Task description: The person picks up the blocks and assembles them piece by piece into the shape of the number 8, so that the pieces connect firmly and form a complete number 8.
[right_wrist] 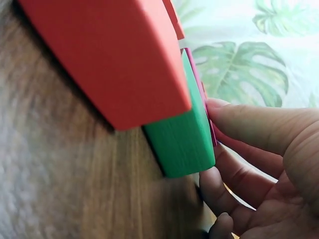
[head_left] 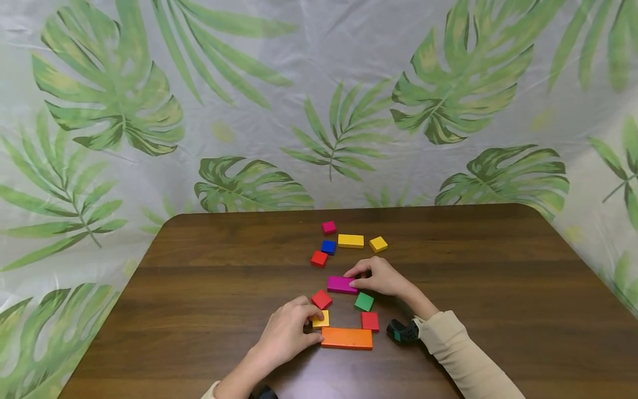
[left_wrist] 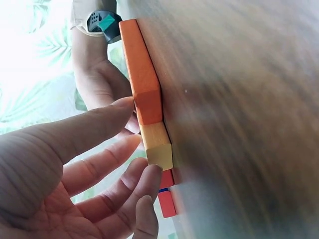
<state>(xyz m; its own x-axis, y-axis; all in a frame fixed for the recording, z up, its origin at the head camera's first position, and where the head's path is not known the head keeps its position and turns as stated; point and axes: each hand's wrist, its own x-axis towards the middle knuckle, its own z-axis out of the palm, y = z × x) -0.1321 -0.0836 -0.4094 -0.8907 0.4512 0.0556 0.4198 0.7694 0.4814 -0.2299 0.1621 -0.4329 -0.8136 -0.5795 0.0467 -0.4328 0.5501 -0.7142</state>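
My right hand pinches the right end of a flat magenta block, thumb on the near side and index finger on the far side. In the left wrist view, the fingertips of my left hand touch a small yellow block, while its thumb rests against the end of a long orange block. These fingers are only slightly bent. A red block lies just beyond the yellow one. On the right side, a green block and another red block sit between the magenta and orange blocks.
Farther back on the brown wooden table lie a red block, a blue block, a crimson block, a longer yellow block and a small yellow block. A leaf-patterned curtain hangs behind the table.
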